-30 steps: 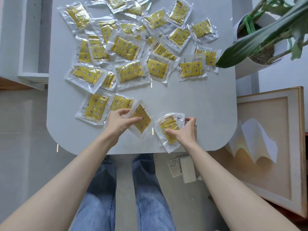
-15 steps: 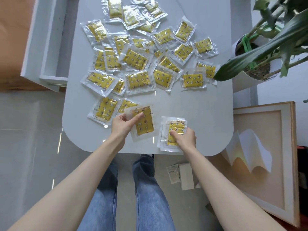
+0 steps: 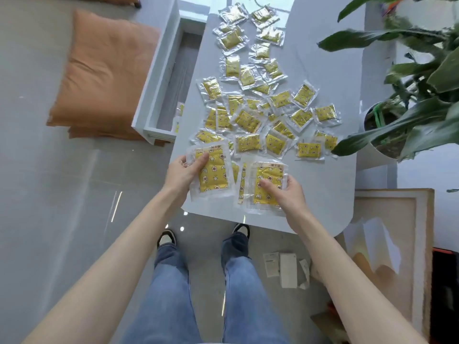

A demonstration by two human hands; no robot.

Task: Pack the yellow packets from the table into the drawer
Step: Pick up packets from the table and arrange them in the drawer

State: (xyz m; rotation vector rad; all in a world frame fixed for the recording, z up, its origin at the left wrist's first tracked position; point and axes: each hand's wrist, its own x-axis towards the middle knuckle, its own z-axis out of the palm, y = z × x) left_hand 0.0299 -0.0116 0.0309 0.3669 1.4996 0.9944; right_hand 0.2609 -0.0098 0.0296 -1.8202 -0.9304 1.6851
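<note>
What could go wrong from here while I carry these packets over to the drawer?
First, the stack in your right grip is fanned out and the wrappers look slick; packets could slide out and drop to the floor.
Second, the packet in your left grip is held by one side near the table edge; it might slip on the way to the drawer.

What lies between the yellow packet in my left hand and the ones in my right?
In the head view, a sliver of another clear-wrapped yellow packet on the grey table, mostly hidden behind the left-held packet.
</note>
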